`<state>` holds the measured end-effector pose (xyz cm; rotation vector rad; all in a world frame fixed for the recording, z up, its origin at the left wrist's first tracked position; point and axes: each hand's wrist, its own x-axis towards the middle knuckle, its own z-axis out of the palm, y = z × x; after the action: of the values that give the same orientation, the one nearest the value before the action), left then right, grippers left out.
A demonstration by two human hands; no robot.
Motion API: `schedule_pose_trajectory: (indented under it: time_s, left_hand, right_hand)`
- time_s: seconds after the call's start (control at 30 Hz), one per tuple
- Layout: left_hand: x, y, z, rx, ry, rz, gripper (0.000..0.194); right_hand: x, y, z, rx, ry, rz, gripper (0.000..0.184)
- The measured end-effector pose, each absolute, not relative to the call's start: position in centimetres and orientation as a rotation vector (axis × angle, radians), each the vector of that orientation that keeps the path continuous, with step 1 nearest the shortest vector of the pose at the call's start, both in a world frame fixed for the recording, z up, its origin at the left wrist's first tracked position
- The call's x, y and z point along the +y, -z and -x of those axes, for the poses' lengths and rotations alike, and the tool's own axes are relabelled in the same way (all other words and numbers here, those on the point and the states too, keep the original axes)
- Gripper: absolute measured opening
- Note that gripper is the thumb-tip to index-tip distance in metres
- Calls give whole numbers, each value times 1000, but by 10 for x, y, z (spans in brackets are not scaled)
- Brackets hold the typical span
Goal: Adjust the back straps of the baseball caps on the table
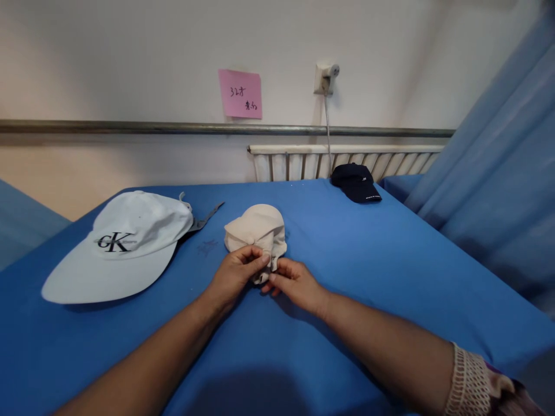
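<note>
A beige cap [255, 225] lies in the middle of the blue-covered table, its brim on the far side and its back toward me. My left hand [238, 268] pinches the near edge of the cap between thumb and fingers. Close beside it, my right hand [299, 283] grips the strap end at the back of the same cap, fingers closed. The exact fastening between the fingertips is partly hidden. To the left rests a large white cap [139, 225] with a dark "CK" print and a loose grey strap.
A black cap [355, 182] sits at the table's far right. Behind the blue cover [373, 254] are a radiator [303, 164], a rail [173, 127] and a wall socket [324, 79] with a cord. A pink note [240, 94] is on the wall; a blue curtain [498, 173] hangs at right.
</note>
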<state>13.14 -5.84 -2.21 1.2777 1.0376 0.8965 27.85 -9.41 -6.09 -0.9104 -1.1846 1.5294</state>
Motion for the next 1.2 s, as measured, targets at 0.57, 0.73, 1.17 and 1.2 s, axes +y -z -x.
schedule_pose_trajectory:
  time_s: [0.57, 0.73, 1.17, 1.2]
  left_hand:
    - [-63, 23, -124, 977, -895, -1325, 25]
    - [-63, 25, -125, 967, -874, -1365, 24]
    - [-65, 29, -128, 954, -877, -1358, 23]
    - [-65, 29, -128, 947, -876, -1352, 24]
  right_hand:
    - [-92, 56, -286, -929, -1658, 909, 34]
    - [-90, 57, -283, -893, -1626, 1015, 26]
    - [-97, 59, -295, -1518, -836, 1423, 10]
    - [-96, 61, -294, -1529, -826, 1439, 10]
